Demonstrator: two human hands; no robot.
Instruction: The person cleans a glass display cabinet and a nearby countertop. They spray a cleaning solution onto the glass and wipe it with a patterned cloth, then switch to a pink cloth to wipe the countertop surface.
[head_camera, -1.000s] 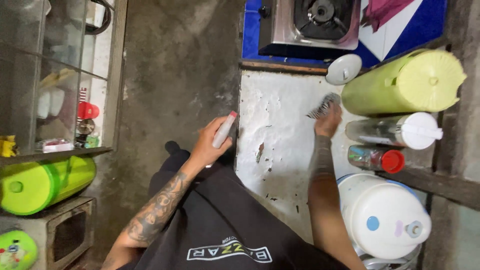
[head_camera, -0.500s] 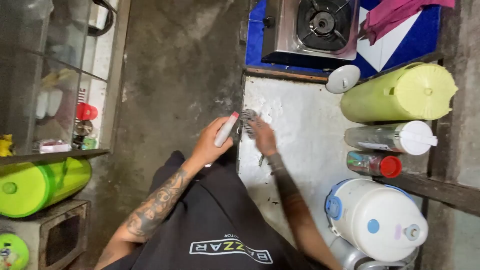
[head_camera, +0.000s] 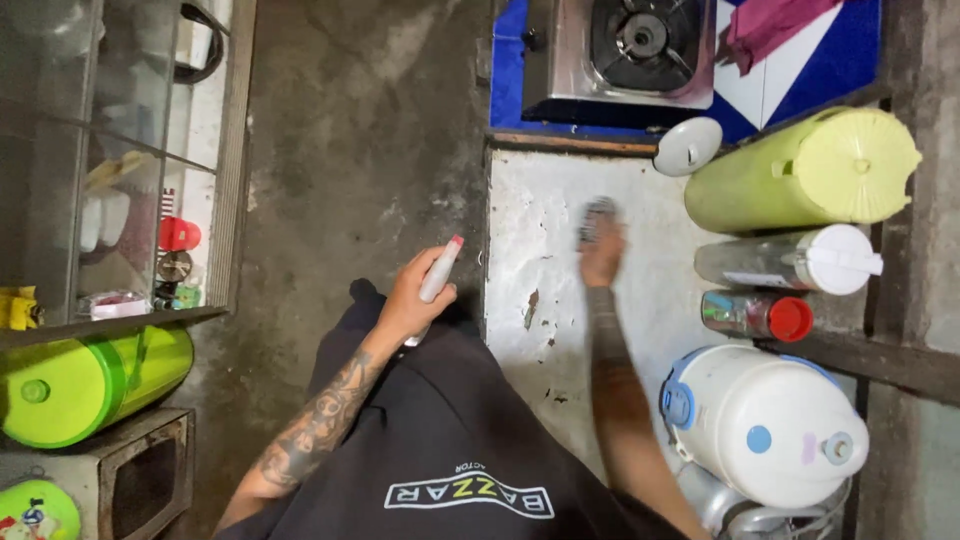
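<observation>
- Seen from above, a bare concrete floor lies on the left and a worn white counter with chipped paint on the right.
- Nearest, a white water jug with blue trim stands at the counter's right edge.
- Left hand hangs over the floor just beside the counter's edge, fingers curled snugly round a slim pale bottle with a pink cap, gripped at mid-body and tilted cap-up. It looks like light, stiff plastic, smooth and possibly slippery; the middle of the body seems the safest hold.
- Right hand lies further out on the counter, fingers bent down over a small grey scrubbing pad pressed against the surface. Blur hides how tightly it is held. The pad looks soft, light and squashable, probably best held flat under the fingertips.
- Beside that hand stand a red-capped jar, a clear bottle with a white lid, and a tall lime-green flask.
- Farthest, a small white lid and a gas stove on blue covering.
</observation>
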